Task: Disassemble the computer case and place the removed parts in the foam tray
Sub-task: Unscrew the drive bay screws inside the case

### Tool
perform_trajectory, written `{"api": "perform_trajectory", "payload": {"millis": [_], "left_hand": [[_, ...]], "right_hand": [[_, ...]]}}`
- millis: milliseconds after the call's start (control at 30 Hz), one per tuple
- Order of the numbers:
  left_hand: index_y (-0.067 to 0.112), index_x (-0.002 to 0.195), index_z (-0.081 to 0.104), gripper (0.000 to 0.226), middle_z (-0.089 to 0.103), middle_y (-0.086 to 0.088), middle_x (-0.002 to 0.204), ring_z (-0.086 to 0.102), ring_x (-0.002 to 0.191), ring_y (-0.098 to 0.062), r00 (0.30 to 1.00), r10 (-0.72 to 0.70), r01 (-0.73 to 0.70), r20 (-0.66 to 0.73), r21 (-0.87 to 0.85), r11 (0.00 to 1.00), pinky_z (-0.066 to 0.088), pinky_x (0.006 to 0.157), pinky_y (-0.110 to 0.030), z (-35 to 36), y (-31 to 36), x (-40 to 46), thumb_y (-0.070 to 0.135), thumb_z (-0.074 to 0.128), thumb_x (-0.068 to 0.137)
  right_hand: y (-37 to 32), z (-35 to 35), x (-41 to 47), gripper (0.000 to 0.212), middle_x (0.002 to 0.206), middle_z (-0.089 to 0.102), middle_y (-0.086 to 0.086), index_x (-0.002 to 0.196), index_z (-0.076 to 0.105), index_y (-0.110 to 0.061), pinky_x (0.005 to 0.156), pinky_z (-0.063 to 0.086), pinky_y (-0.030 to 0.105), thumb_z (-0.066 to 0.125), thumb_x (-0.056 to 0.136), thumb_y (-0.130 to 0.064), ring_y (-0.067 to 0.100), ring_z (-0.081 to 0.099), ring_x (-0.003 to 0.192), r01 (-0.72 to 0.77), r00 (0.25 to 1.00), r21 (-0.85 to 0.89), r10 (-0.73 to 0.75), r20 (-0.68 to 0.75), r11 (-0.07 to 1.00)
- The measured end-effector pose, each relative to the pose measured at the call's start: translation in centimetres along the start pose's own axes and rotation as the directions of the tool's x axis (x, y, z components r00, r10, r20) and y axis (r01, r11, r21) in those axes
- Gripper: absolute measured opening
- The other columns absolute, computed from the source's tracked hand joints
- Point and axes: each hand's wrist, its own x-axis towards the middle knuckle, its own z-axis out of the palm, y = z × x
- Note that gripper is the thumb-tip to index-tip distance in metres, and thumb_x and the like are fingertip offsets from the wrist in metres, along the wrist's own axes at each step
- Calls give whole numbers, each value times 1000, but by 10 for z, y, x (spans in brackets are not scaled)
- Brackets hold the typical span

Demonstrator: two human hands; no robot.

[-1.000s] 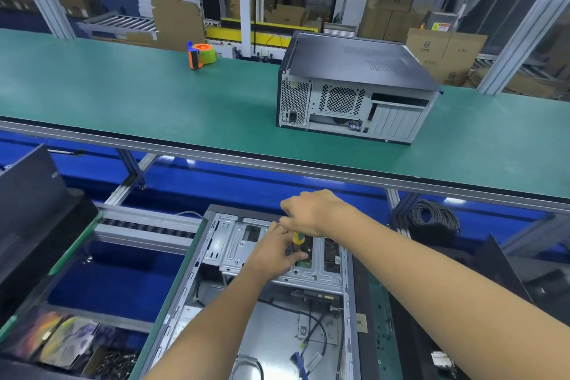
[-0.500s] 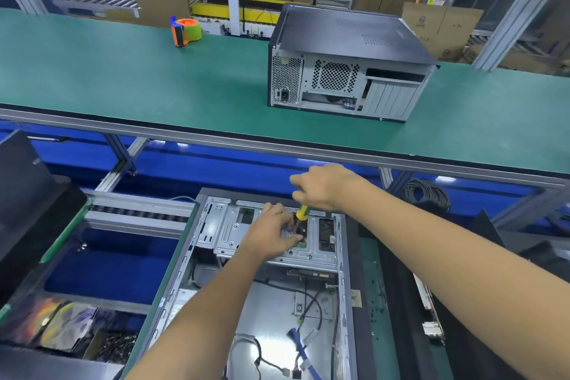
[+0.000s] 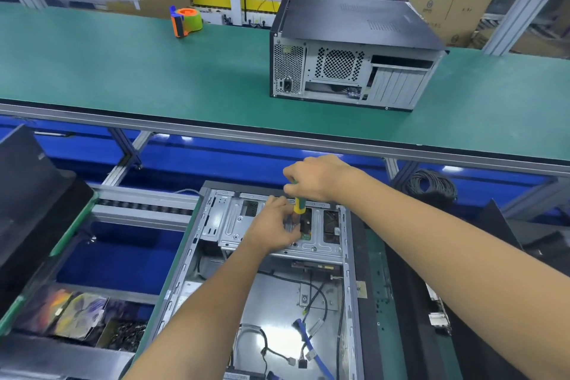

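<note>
Two hands work over the open computer case, which lies on its side with its long axis running away from the person. The right hand grips the yellow-green handle of a screwdriver held nearly upright, tip pointing down into the metal drive cage at the case's far end. The left hand curls its fingers around the screwdriver's shaft near the tip. A second, closed computer case stands on the green conveyor belt beyond, near a tape dispenser.

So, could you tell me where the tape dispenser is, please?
Head view: the tape dispenser stands on the green conveyor, far left of the closed computer case.
</note>
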Motion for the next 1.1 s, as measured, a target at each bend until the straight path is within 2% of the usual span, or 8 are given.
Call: {"api": "perform_trajectory", "payload": {"millis": [200,367,433,567,667,867,1033,1100], "left_hand": [[25,76,57,14,56,6,89,39,93,-15,1000,8,-8,-15,-9,1000,42,81,-29,4,-3,1,34,67,79],[22,79,60,14,53,8,85,39,92,-15,1000,0,0,-16,3,1000,34,77,-22,4,-3,2,28,73,81],[22,79,61,14,51,9,84,39,92,-15,1000,1,0,-19,16,1000,35,77,-22,4,-3,3,29,73,81],[22,78,61,15,52,5,84,39,92,-17,999,19,-18,-27,10,1000,33,79,-22,4,-3,2,27,75,80],[26,78,58,16,51,6,84,39,91,-17,999,25,-25,-27,6,1000,34,79,-23,4,-3,2,26,74,78],[33,83,54,19,46,16,84,36,90,-12,999,32,-31,-20,33,999,35,77,-22,3,-1,1,29,71,76],[32,80,51,18,49,11,90,35,95,-14,1000,21,-20,-10,45,999,37,80,-25,3,0,1,30,69,76],[30,81,52,16,52,7,95,36,96,-16,1000,19,-19,-14,36,999,42,82,-28,3,0,1,33,67,75]], "right_hand": [[-1,-3,-4,13,92,49,-10,88,65,-28,57,34,30,67,82,-16,4,49,75,71,994,146,-82,69,987],[4,0,-5,23,83,53,-5,92,48,-23,56,29,33,48,97,-46,22,53,78,10,1000,-55,-10,-6,998],[8,1,-4,22,79,54,-5,88,46,-23,56,27,34,42,100,-42,22,52,80,11,1000,-33,-11,-4,999],[10,0,-5,5,84,53,-12,88,61,-28,57,31,31,63,87,-24,5,48,73,79,997,84,-81,19,993],[11,1,-7,16,88,49,-11,91,68,-27,57,36,31,68,80,-14,8,50,75,62,997,197,-70,36,978],[17,2,-10,22,75,53,-4,91,48,-22,57,30,35,41,100,-42,18,47,65,18,998,-96,-24,-65,995],[14,3,-8,6,85,55,-11,82,57,-29,60,34,33,62,85,-30,12,52,78,79,997,150,-75,-35,986],[11,3,-7,17,92,47,-10,81,66,-31,61,41,33,64,79,-14,6,50,81,94,996,258,-89,-30,962]]}}
